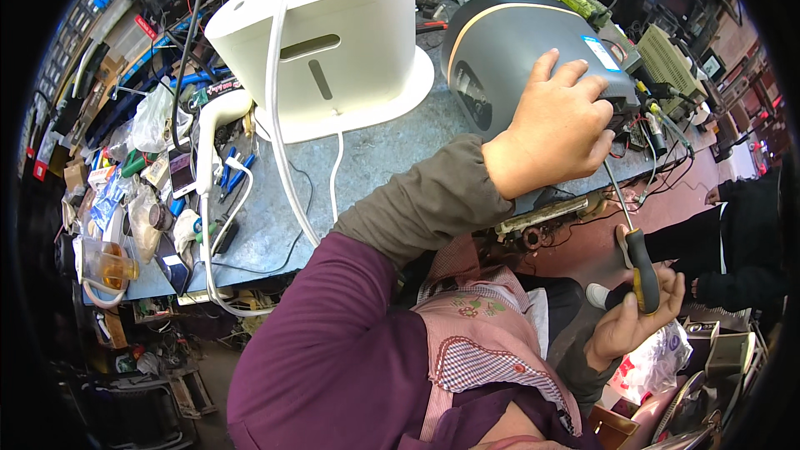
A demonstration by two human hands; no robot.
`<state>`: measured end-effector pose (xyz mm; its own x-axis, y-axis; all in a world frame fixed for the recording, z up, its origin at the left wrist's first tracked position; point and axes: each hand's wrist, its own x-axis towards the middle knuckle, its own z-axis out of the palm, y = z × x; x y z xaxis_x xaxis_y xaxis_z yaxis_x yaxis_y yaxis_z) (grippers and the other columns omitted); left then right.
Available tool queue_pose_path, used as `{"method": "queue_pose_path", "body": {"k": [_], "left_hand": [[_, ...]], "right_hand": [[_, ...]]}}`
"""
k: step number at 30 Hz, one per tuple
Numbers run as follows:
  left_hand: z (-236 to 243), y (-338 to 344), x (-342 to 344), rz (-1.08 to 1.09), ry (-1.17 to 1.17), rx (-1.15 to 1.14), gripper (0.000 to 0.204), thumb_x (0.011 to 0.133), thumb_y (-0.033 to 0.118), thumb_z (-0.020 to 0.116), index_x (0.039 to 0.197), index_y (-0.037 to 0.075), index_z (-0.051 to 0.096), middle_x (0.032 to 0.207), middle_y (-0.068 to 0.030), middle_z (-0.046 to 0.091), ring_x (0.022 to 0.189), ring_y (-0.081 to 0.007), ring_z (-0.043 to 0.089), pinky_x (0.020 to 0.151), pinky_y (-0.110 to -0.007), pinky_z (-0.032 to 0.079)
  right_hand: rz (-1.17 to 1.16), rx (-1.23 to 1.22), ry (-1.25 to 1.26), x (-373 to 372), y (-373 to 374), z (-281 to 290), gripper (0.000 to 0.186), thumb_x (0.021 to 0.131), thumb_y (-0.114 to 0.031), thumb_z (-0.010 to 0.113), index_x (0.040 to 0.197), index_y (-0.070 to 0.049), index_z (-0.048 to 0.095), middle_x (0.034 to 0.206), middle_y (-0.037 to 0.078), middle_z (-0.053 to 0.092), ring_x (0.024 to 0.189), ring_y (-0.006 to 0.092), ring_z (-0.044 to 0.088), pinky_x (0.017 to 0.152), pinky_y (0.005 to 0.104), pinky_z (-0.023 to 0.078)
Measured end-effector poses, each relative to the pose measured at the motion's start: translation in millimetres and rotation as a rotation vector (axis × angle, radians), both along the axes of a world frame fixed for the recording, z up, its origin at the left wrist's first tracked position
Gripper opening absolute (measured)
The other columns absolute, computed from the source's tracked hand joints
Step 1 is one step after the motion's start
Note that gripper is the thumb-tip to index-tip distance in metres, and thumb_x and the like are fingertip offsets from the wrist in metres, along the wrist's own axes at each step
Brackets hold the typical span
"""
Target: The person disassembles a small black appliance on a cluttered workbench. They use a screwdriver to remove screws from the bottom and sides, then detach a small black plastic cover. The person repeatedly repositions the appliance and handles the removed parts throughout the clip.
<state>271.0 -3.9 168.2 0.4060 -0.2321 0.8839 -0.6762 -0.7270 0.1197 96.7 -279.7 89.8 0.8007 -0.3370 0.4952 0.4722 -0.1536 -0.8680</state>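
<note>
Head view: looking down over a cluttered blue worktable (392, 143), with reddish floor (567, 254) beyond its near edge at right.
Left hand (554, 121): reaching across and laid on the rear part of a dark grey appliance (529, 37), fingers spread wide and slightly bent.
Dark grey appliance: at the right of the worktable, near the edge; rounded body, thin orange band, blue-and-white sticker (602, 53) just beyond the fingers.
Right hand (627, 329): lower right, out past the table edge, in a narrow grip around the handle of a screwdriver (643, 271).
Screwdriver: black and yellow handle, thin shaft slanting up toward the rear end of the dark grey appliance; cannot tell whether touching at the tip.
White housing (367, 37): upright, left of the dark grey appliance, slotted in front, on a broad oval base.
White hose (272, 92): hanging down across the front of the white housing toward the sleeve (317, 325).
Left side of worktable: white handle (218, 121), blue-handled pliers (237, 175), clear plastic bag (152, 121), clear container (107, 267) with amber contents.
Far right: another person (754, 242) in dark clothing, partly in view.
Lower right: white printed bag (654, 362), beside the right hand.
</note>
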Motion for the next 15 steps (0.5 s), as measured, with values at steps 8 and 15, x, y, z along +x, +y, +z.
{"method": "queue_pose_path", "body": {"k": [8,15], "left_hand": [[-1,-1,-1,0.002,0.004,0.023,0.026,0.087,0.032,0.087,0.101,0.011,0.086,0.131,-0.0109,0.078,0.135,-0.0388,0.068,0.123,-0.068,0.041],[2,-1,-3,0.005,0.021,0.034,0.026,0.089,0.032,0.086,0.104,0.011,0.085,0.134,-0.0114,0.077,0.137,-0.0392,0.066,0.123,-0.067,0.040]], "right_hand": [[0.001,-0.020,-0.099,2,5,-8,0.062,0.113,-0.029,0.054,0.162,0.008,0.045,0.117,0.015,0.064,0.079,0.0155,0.056,0.071,0.0268,0.046],[-0.208,-0.080,-0.255,9,42,8,0.073,0.112,-0.040,0.058,0.166,0.005,0.041,0.139,0.021,0.063,0.098,0.0204,0.066,0.076,0.0297,0.057]]}}
